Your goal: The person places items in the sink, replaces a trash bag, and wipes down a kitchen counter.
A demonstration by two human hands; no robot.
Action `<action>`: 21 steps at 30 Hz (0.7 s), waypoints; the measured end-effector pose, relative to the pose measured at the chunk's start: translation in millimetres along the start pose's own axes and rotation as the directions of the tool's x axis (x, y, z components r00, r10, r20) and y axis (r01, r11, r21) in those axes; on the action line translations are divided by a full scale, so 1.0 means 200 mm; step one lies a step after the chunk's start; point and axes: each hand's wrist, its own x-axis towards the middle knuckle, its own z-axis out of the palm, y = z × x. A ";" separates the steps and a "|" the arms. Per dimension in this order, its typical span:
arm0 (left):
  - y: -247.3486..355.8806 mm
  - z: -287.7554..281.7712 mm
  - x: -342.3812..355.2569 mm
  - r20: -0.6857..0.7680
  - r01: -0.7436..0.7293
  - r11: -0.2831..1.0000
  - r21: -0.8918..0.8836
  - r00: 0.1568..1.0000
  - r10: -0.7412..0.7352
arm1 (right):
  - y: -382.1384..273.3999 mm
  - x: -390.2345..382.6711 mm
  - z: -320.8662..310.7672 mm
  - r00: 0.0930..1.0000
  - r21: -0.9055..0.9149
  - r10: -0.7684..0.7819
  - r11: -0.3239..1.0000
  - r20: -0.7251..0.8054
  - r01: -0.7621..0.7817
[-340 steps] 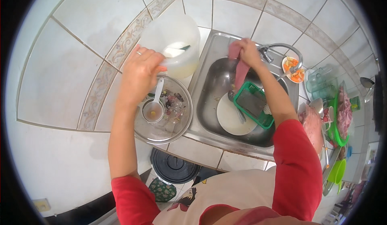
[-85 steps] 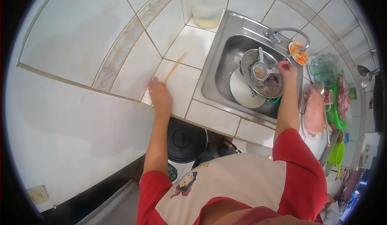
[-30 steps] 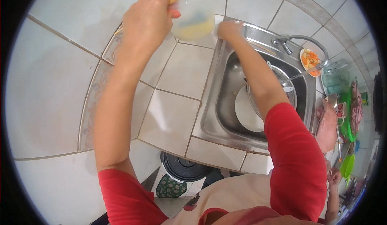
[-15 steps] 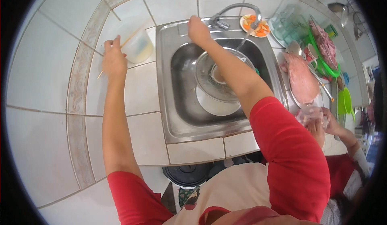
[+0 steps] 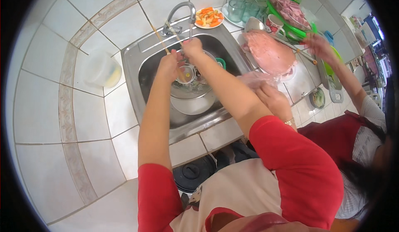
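Over the sink, my left hand closes around a thin wooden stick that slants up toward the tap. My right hand is closed beside it, under the running tap; a second pale stick runs into its fingers. Just below my hands, a small white cup sits among other wet items in a round metal bowl. A paler round dish lies partly under that bowl. A green-edged item shows at the basin's right side.
On the left counter stands a cloudy plastic container. Behind the sink are a plate of cut vegetables and glasses. To the right lie a large piece of meat and a co-worker's hands with a plastic bag.
My left hand has come from beside the plastic container to over the sink with its stick. My right hand has moved from the sink's back edge to below the tap. The view has shifted.
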 end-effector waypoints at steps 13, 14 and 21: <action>-0.02 -0.22 -0.18 -0.181 0.013 0.944 0.329 0.982 0.050 | -0.06 0.03 -0.39 0.883 -0.636 -0.139 0.645 0.448 0.424; -0.03 -0.35 -0.22 -0.252 -0.031 0.912 0.410 0.957 0.146 | -0.07 0.05 -0.39 0.895 -0.559 -0.050 0.765 0.442 0.319; -0.17 -0.69 -0.61 -0.345 0.047 0.833 0.551 0.922 0.176 | -0.14 0.28 -0.37 0.823 0.032 0.024 0.998 0.567 -0.052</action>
